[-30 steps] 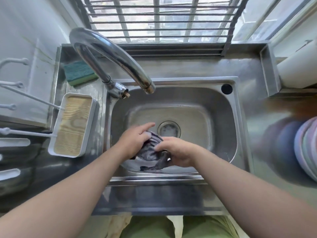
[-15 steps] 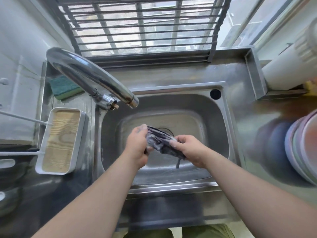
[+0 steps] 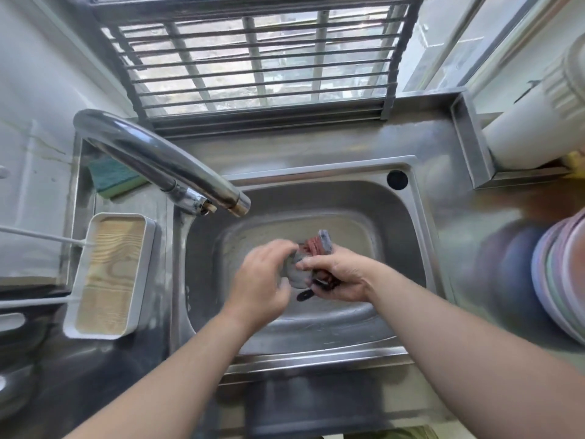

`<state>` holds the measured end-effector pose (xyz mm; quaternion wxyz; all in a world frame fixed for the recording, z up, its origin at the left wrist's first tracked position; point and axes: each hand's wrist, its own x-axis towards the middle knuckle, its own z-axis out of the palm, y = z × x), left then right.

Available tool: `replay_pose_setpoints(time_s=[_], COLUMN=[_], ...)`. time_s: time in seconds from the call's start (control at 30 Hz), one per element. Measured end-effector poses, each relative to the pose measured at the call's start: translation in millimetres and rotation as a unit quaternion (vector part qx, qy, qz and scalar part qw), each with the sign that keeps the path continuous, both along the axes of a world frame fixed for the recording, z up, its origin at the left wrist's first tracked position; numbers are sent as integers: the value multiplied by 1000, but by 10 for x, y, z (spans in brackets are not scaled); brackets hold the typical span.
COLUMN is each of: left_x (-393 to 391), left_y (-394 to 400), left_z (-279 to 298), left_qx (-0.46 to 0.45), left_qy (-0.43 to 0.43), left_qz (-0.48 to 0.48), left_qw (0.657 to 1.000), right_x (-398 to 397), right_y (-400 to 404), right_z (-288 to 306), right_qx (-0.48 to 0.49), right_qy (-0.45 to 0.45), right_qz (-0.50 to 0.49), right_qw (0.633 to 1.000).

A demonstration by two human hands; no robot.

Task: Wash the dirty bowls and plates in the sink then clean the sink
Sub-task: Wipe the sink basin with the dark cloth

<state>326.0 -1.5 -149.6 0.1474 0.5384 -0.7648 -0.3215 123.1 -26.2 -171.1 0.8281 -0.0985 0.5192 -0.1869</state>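
Steel counter [image 3: 332, 153], green sponge [image 3: 110, 177], wood-topped tray [image 3: 109, 274], stacked plates [image 3: 560, 274]
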Motion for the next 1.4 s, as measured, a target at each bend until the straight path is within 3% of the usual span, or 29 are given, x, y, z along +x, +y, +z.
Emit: replay_pose_setpoints(time_s=[0.13,0.27,0.3,0.4,0.47,0.53,0.63,0.73,0.8,0.87,0.97,1.0,1.03,1.07,1.13,1.17,1.2,1.27,1.4], left_x=[8,-135,-171,-313,-378,-403,-408,-463,-471,-419,-397,-423,-432,-419,-312,-240,-166,-78,-158], left_y=[-206,-334,-378,-459,-431,-374,-355,-339,-334,-350,-330,-310,-277,-248,-193,-161,-141,-128,-197], left_z=[-153,-270,-261,-214,-299,-398,-545,-539,-499,-512,-594,-610,-652,-654,-668,-678,-675,-655,-701], left_qx=[-99,-184,-161,57,154,200,264,402,518,587,603,579,529,456,284,195,113,-6,-24], left_qy=[-87,-147,-178,-299,-308,-303,-265,-148,-28,18,84,114,122,101,-14,-51,-70,-96,-54], left_qz=[-191,-177,-171,-123,-86,-63,-32,17,120,168,219,246,268,267,165,88,5,-130,-167], left_qw=[973,956,955,944,935,930,927,904,846,792,763,769,796,843,945,975,991,987,984], right_x=[20,158,172,231,289,328,322,273,204,138,60,46,43,48,59,52,41,13,24], right_y=[-144,-225,-242,-262,-235,-184,-100,-88,-96,-68,-38,-44,-57,-74,-116,-149,-175,-229,-285], right_z=[72,-33,-53,-149,-210,-258,-310,-340,-358,-355,-395,-409,-401,-385,-348,-339,-296,-229,-248], right_qx=[-62,-44,-52,-116,-181,-255,-356,-420,-460,-505,-534,-516,-481,-431,-270,-158,-51,81,94], right_qy=[-164,-110,-89,89,224,291,359,388,379,367,383,397,412,416,348,279,201,79,-15], right_qz=[252,311,311,356,399,434,486,490,501,501,503,504,498,477,380,324,276,232,346], right_qw=[952,943,945,923,870,813,713,658,628,600,562,567,593,644,813,890,939,966,933])
